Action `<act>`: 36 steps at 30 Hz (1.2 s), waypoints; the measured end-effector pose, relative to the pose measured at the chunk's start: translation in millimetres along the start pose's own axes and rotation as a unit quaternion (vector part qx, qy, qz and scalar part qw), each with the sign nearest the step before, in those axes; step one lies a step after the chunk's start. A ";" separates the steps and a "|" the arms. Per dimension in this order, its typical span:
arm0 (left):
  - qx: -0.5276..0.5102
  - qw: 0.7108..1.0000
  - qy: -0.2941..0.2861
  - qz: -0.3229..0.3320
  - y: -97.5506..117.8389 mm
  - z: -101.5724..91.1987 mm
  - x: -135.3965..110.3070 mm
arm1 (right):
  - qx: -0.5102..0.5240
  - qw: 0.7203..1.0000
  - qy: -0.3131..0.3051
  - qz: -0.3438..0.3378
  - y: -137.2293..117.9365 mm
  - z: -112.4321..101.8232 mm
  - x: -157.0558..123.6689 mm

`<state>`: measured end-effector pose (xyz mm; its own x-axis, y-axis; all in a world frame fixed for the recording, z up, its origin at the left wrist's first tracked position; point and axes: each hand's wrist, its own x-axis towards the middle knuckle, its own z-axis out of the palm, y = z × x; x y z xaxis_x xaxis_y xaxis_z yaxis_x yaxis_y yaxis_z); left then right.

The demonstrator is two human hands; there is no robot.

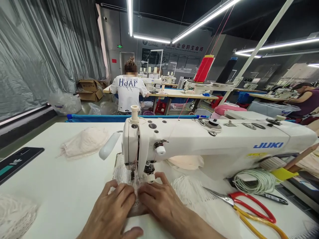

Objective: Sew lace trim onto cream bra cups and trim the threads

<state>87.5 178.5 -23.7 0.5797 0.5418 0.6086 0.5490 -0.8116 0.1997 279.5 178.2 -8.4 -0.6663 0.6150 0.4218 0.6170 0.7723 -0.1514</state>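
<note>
A white sewing machine (pixel 199 139) spans the table, its needle area just ahead of my hands. White lace fabric (pixel 122 169) lies under the presser foot (pixel 133 174). My left hand (pixel 113 204) grips the lace from the left, fingers bent and thumb out to the side. On the other side my right hand (pixel 161 202) holds the lace with curled fingers close to the foot. The fingertips and the lace edge between them are partly hidden. Pale fringed fabric (pixel 189 189) lies right of my right hand.
Scissors (pixel 246 205) with red and yellow handles lie at right, beside a coil of pale green cord (pixel 254 181). A cream fabric piece (pixel 83 142), a phone (pixel 21 161) and lace (pixel 16 215) lie at left. A co-worker (pixel 129 88) sits ahead.
</note>
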 end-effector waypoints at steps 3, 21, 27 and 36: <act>0.010 0.999 0.009 -0.036 -0.4 -0.8 0.6 | -0.018 0.998 0.052 0.019 -2.1 8.7 -0.5; 0.038 0.999 0.023 -0.021 -10.9 -2.4 -7.5 | 0.013 0.996 0.089 0.007 -3.5 10.6 -0.4; 0.043 0.999 0.006 -0.003 -16.5 2.0 -14.5 | 0.001 0.999 0.039 -0.015 -1.7 4.0 -0.5; 0.093 0.995 0.007 0.027 -17.3 3.8 -19.1 | -0.019 0.999 0.007 -0.025 -2.6 1.6 0.0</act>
<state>69.2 183.0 -41.7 0.6033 0.4948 0.6254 0.6201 -0.7842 0.0223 277.2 176.4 -9.4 -0.6907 0.5730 0.4412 0.5986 0.7953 -0.0957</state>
